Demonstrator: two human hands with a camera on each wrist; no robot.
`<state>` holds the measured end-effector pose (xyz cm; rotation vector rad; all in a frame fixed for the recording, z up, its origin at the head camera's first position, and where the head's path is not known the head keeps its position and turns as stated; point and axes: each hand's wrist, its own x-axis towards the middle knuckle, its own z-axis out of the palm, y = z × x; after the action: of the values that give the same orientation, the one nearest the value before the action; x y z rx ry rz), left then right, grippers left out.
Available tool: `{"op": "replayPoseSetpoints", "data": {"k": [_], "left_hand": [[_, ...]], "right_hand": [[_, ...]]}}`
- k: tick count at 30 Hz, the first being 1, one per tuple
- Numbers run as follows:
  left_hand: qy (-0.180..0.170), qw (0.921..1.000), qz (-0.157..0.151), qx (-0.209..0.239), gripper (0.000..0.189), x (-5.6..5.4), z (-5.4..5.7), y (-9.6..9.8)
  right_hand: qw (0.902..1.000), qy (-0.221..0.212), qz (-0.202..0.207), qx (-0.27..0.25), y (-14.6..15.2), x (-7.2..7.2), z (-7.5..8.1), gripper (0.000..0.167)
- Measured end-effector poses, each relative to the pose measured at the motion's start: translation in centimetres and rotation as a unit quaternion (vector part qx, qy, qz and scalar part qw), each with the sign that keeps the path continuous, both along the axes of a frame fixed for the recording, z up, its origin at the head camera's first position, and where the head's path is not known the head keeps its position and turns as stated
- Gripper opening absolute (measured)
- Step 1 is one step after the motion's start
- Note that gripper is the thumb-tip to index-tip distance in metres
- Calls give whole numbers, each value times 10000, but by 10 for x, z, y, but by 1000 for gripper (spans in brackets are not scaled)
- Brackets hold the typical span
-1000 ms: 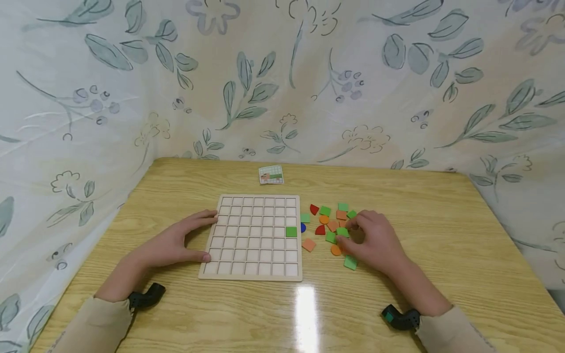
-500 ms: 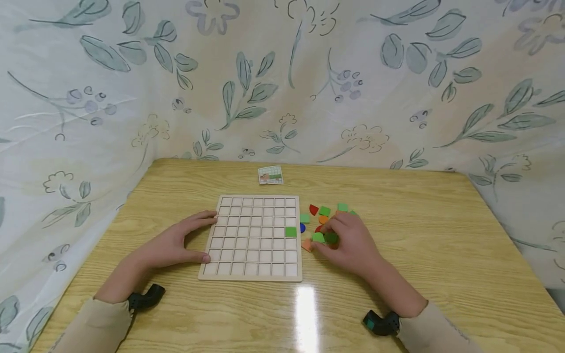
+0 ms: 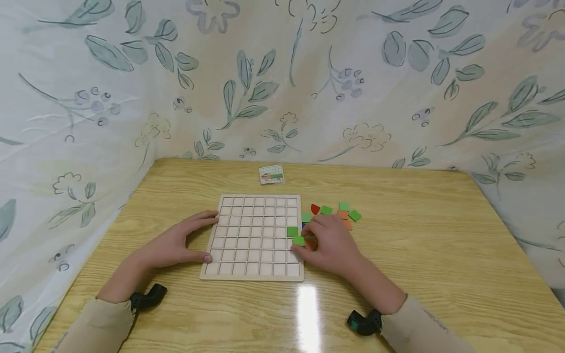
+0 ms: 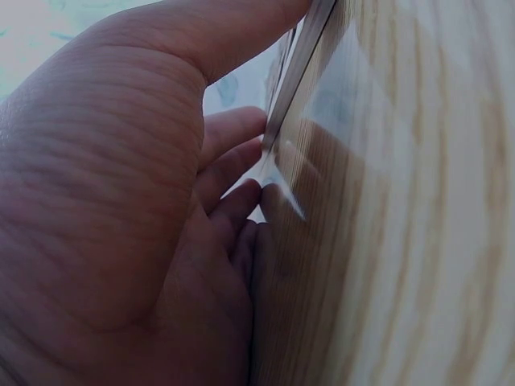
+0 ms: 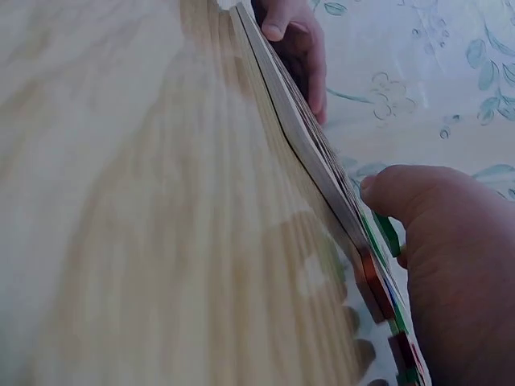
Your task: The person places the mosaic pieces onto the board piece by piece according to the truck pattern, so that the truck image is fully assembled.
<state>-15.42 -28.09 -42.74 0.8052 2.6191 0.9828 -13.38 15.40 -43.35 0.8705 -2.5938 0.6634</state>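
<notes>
Rests spread left hand (image 3: 169,242) against gridded wooden board (image 3: 255,242) at 9 o'clock; pinches lime-green square tile (image 3: 299,240) in right hand (image 3: 331,247) over board's 3 o'clock side. Risks knocking seated green tile (image 3: 292,231) if lowered askew.

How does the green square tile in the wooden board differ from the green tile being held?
The seated tile sits in the wooden board; the right hand pinches the held tile. The seated tile lies flat; the held tile looks tilted. Both are green squares.

A leaf-patterned cloth (image 3: 388,98) hangs behind the wood-grained table (image 3: 441,235).
</notes>
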Motion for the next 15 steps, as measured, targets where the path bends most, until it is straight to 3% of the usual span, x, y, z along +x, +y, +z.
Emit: {"op": "replayPoseSetpoints", "data": {"k": [15], "left_hand": [[-24,10000,15,62,99,0,-1,-1]], "right_hand": [[9999,-124,-79,81,-12,-3,-9,39]]}}
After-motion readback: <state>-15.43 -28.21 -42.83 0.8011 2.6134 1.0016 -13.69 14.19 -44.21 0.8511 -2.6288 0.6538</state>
